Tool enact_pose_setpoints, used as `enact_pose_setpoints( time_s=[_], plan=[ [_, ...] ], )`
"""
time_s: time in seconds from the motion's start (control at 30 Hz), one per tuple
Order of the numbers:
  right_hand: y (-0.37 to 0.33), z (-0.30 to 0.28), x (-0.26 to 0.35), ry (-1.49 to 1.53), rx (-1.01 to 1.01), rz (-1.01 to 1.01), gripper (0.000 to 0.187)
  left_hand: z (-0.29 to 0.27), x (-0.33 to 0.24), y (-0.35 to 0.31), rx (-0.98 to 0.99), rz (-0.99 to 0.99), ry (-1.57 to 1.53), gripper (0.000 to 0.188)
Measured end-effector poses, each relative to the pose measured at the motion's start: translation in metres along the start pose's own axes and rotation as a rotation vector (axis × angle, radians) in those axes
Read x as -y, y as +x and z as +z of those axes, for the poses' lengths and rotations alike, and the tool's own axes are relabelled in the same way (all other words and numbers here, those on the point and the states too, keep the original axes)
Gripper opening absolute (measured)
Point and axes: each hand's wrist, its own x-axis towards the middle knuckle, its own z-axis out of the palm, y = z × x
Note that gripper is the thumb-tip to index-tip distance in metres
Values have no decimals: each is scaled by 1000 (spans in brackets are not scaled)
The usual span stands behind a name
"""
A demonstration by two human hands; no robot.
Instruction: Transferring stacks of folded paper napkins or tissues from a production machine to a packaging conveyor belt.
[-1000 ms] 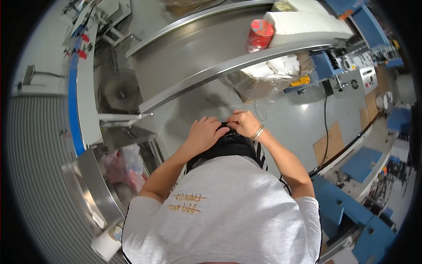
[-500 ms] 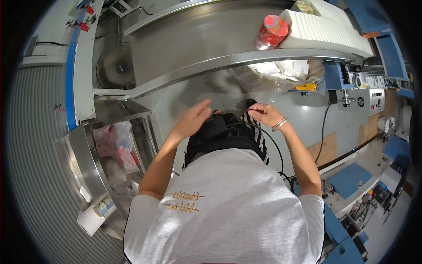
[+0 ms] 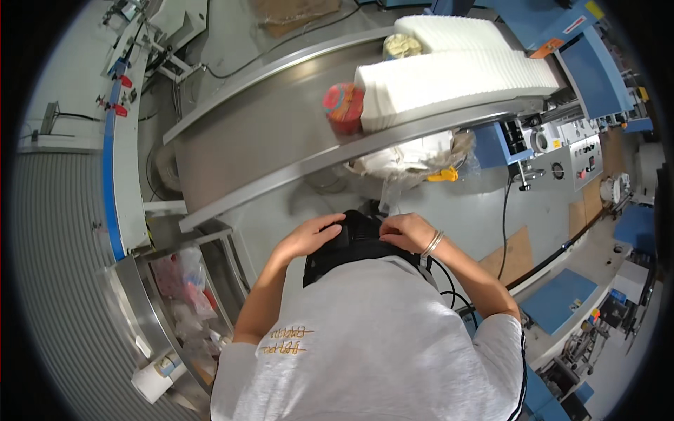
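My left hand (image 3: pixel 311 237) lies beside a small black box-like pack (image 3: pixel 340 237) at my waist, its fingers stretched out and touching or just over it. On the other side, my right hand (image 3: pixel 411 231), with bangles (image 3: pixel 434 243) on the wrist, has its fingers curled and pressed together against the black clothing (image 3: pixel 361 226) at my lap. What those fingers pinch, if anything, is hidden. A black cable (image 3: pixel 449 275) runs down from my right side.
Ahead stands a metal worktable (image 3: pixel 260 147) holding a red wrapped roll (image 3: pixel 344 109) and long stacks of white sheets (image 3: pixel 449 84). Under its edge hangs a clear bag (image 3: pixel 414 154) of white material. At left is a metal cart (image 3: pixel 147 309) with plastic bags; blue machines (image 3: pixel 597 74) stand at right.
Both hands have drawn in to my waist; the left came down onto the black pack, and the right moved inward. The view has shifted, with the worktable now showing more fully.
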Motion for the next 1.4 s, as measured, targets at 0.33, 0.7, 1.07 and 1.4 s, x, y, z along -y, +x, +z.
enact_pose_setpoints(
  time_s=[0.33, 0.7, 1.07, 1.4],
  plan=[
    [61, -83, 23, 17, -333, -335, 14, 27, -24, -3, -287, -24, 192, 50],
    [146, -127, 53, -504, -669, -662, 14, -52, -110, 59, -955, 336, 458, 35],
    [194, -225, 15, -695, -308, 129, 69, -51, -72, 136, -950, 401, 456, 49],
    [226, -220, 26, -647, -333, 280, 73, -37, -63, 134, -1107, 459, 525, 61]
  ],
)
